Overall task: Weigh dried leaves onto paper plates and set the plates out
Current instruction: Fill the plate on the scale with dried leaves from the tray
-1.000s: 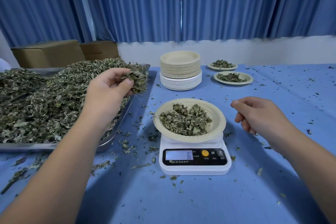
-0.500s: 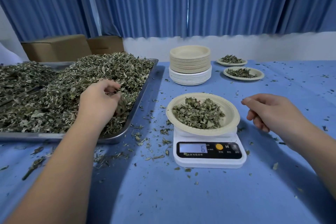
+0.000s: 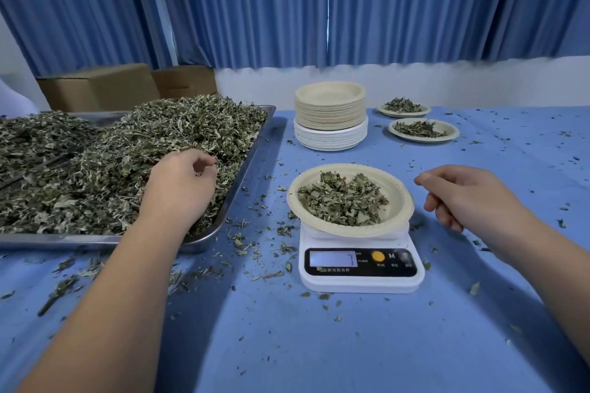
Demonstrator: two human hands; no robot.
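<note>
A paper plate (image 3: 403, 198) heaped with dried leaves (image 3: 343, 199) sits on a white digital scale (image 3: 360, 281) whose display shows 7. To its left, a metal tray (image 3: 249, 163) holds a large pile of dried leaves (image 3: 95, 163). My left hand (image 3: 182, 183) lies on that pile near the tray's right edge, fingers curled down and pinching a few leaves. Just right of the weighed plate hovers my right hand (image 3: 459, 195), not touching it, its fingers loosely curled and holding nothing.
A tall stack of empty paper plates (image 3: 330, 112) stands behind the scale. Two filled plates, one (image 3: 448, 137) nearer and one (image 3: 381, 110) farther, lie at the back right. Loose leaf bits litter the blue cloth (image 3: 319, 344). Cardboard boxes (image 3: 99, 86) stand behind the tray.
My left hand came down with its handful from above the tray onto the leaf pile. The scale reading went from 6 to 7. My right hand stayed beside the plate.
</note>
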